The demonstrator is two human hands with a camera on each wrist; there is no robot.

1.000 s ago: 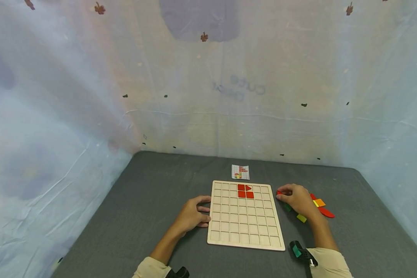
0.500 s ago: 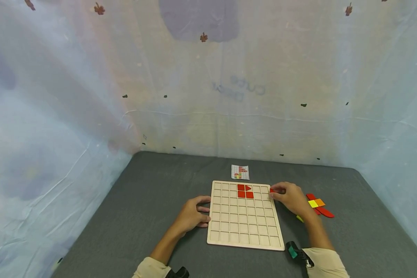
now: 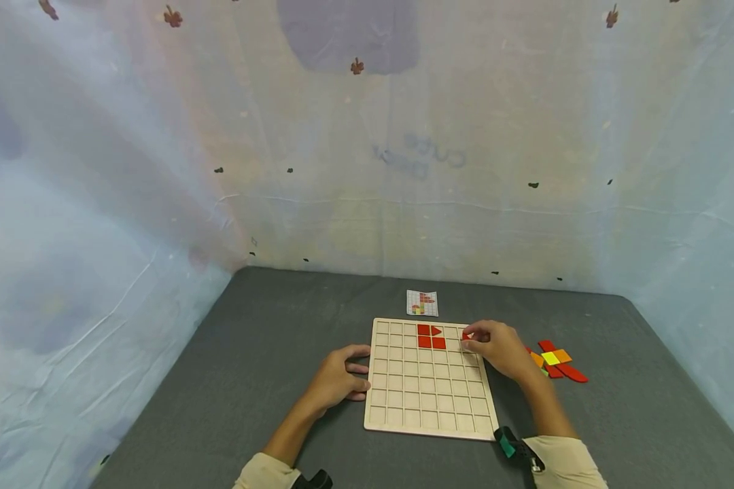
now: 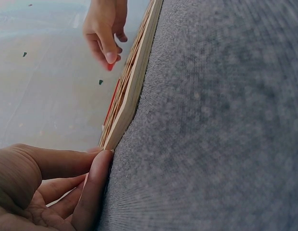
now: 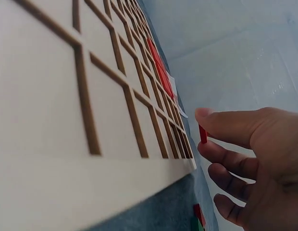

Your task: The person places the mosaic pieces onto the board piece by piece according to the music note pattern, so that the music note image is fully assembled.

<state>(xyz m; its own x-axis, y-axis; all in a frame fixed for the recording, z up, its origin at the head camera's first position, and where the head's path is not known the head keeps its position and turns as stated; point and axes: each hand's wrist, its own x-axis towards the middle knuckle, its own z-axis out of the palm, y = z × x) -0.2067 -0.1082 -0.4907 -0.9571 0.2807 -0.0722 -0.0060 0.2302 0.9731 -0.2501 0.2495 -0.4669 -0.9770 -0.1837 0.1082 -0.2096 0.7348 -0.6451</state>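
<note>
My right hand point(image 3: 498, 350) pinches a small red tile point(image 5: 203, 134) between thumb and forefinger, the other fingers loosely bent. It is over the upper right part of the wooden grid board point(image 3: 428, 394), and the tile stands edge-on in the right wrist view. My left hand point(image 3: 336, 377) grips the board's left edge, thumb and fingertip meeting at the wood in the left wrist view. A block of red tiles point(image 3: 425, 341), one of them a triangle, sits in the board's upper cells.
Behind the board lies a small printed card point(image 3: 422, 303) with a coloured grid pattern. Right of the board is a loose pile of red, orange, yellow and green pieces point(image 3: 550, 358), partly behind my right hand. A grey cloth point(image 3: 306, 312) covers the table.
My right hand has carried the red tile leftward, from beside the pile to over the board's upper right. My left hand has stayed at the board's left edge.
</note>
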